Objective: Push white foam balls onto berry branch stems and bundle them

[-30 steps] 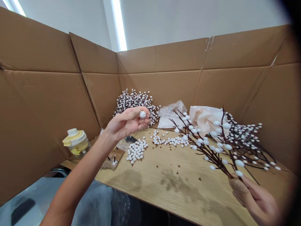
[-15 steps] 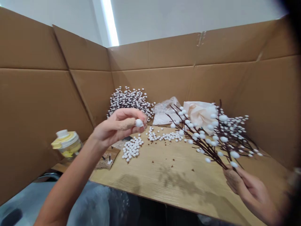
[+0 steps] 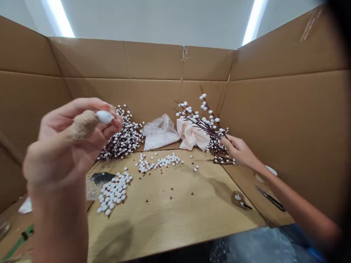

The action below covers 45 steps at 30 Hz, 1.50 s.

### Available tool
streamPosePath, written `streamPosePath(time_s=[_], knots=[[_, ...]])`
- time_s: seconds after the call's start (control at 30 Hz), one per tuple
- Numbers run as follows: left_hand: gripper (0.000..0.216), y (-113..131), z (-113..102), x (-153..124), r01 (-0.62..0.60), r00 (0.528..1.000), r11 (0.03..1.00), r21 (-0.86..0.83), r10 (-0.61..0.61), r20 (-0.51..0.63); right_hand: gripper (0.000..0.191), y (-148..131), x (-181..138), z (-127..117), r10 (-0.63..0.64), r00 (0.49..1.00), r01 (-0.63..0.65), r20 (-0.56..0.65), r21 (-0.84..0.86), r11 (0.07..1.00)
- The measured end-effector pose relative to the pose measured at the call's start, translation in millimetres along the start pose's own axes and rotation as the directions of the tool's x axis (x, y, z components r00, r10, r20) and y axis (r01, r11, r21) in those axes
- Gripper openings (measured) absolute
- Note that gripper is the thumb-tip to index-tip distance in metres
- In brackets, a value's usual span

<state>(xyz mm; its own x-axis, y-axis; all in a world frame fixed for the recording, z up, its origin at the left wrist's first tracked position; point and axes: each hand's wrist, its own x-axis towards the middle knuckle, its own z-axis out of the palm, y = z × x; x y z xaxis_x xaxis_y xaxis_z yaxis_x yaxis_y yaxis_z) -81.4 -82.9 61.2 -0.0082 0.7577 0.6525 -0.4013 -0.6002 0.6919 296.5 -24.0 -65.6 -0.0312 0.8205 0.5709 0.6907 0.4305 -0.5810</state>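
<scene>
Close to the camera on the left, my left hand [image 3: 68, 146] pinches a white artificial berry [image 3: 104, 117] between thumb and fingertips. A tan covering wraps its thumb. My right hand [image 3: 240, 150], farther out over the table's right side, is closed round the lower stems of a bunch of brown artificial berry branches [image 3: 204, 126]. White berries sit along the branches, which point up and to the left. Below my left hand lies a heap of loose white berries [image 3: 115, 190]; a second scatter of berries [image 3: 164, 160] spreads across the middle of the table.
Behind my left hand rests a dense pile of berry branches [image 3: 123, 138]. A clear plastic bag [image 3: 161, 133] of white pieces and crumpled pale paper [image 3: 192, 133] stand at the back. A cutter knife [image 3: 270, 198] lies on the right. Cardboard walls [image 3: 153, 60] surround the table.
The view has turned to the right. My right hand has carried the branches back toward the far right corner. My left hand, still pinching the berry, is nearer the camera.
</scene>
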Motion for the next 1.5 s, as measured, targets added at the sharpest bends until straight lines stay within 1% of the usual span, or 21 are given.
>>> streamPosePath(time_s=[0.07,0.1,0.2,0.3,0.37,0.47,0.6,0.67,0.73,0.8,0.83,0.9,0.93,1.0,1.07,1.13,1.2,1.27,1.37,1.43,1.5], knots=[[0.021,-13,-6,6,-0.081,0.993,0.997,0.018,0.079,0.083,0.033,5,52,6,-0.076,0.995,0.081,0.060,-0.089,0.993],[0.024,-20,-11,9,-0.082,0.991,0.997,0.016,0.080,0.104,0.033,6,80,11,-0.083,0.989,0.101,0.124,-0.145,0.984],[0.024,-36,-31,20,-0.002,0.999,1.000,-0.020,0.003,0.049,0.026,3,168,36,-0.116,0.973,0.157,0.201,-0.202,0.967],[0.021,-53,-53,31,0.081,0.996,0.997,-0.015,-0.081,-0.032,0.019,-3,245,72,-0.138,0.960,0.202,0.244,-0.262,0.944],[0.018,-64,-65,38,0.143,0.987,0.990,-0.013,-0.143,-0.070,0.019,-3,283,100,-0.147,0.955,0.222,0.257,-0.296,0.929],[0.017,-77,-77,47,0.211,0.973,0.977,-0.014,-0.211,-0.087,0.020,6,316,138,-0.163,0.948,0.248,0.272,-0.314,0.916],[0.019,-89,-85,52,0.223,0.974,0.974,0.033,-0.222,-0.043,0.024,31,331,178,-0.145,0.941,0.238,0.306,-0.291,0.927],[0.015,-99,-86,53,0.215,0.976,0.966,0.141,-0.217,0.003,0.027,43,331,193,-0.122,0.931,0.219,0.344,-0.256,0.942],[0.013,-119,-87,57,0.213,0.966,0.923,0.322,-0.248,0.073,0.028,53,330,204,-0.101,0.909,0.196,0.403,-0.202,0.959],[0.019,-151,-87,64,0.212,0.934,0.838,0.502,-0.325,0.149,0.027,59,327,211,-0.084,0.874,0.169,0.479,-0.137,0.976],[0.028,-171,-87,68,0.217,0.915,0.792,0.571,-0.369,0.163,0.027,61,325,213,-0.077,0.852,0.152,0.518,-0.104,0.983],[0.060,-215,-86,76,0.280,0.843,0.645,0.711,-0.520,0.140,0.025,62,321,214,-0.065,0.809,0.111,0.584,-0.043,0.993],[0.073,-237,-85,79,0.311,0.816,0.601,0.736,-0.566,0.118,0.025,62,320,213,-0.059,0.791,0.088,0.609,-0.019,0.996],[0.087,-277,-79,85,0.367,0.774,0.545,0.754,-0.629,0.078,0.025,59,316,210,-0.039,0.762,0.043,0.646,0.009,0.999],[0.086,-308,-71,89,0.414,0.748,0.511,0.753,-0.663,0.038,0.023,56,314,207,-0.014,0.737,0.007,0.676,0.013,1.000],[0.072,-329,-62,92,0.442,0.754,0.492,0.750,-0.656,-0.014,0.019,53,313,206,0.006,0.714,-0.010,0.700,0.001,1.000],[0.051,-340,-54,92,0.444,0.785,0.471,0.762,-0.614,-0.078,0.016,51,315,204,0.019,0.705,-0.002,0.709,-0.025,1.000],[0.034,-343,-49,88,0.414,0.826,0.457,0.787,-0.552,-0.114,0.016,52,320,203,0.029,0.717,0.025,0.697,-0.068,0.997],[0.022,-342,-41,69,0.334,0.878,0.453,0.826,-0.469,-0.097,0.020,57,332,203,0.062,0.740,0.073,0.670,-0.172,0.982],[0.018,-341,-34,51,0.283,0.890,0.451,0.847,-0.451,-0.058,0.023,60,338,206,0.103,0.739,0.100,0.665,-0.259,0.961],[0.016,-341,-26,32,0.238,0.888,0.446,0.863,-0.459,-0.008,0.026,63,340,213,0.151,0.726,0.124,0.671,-0.344,0.931]])
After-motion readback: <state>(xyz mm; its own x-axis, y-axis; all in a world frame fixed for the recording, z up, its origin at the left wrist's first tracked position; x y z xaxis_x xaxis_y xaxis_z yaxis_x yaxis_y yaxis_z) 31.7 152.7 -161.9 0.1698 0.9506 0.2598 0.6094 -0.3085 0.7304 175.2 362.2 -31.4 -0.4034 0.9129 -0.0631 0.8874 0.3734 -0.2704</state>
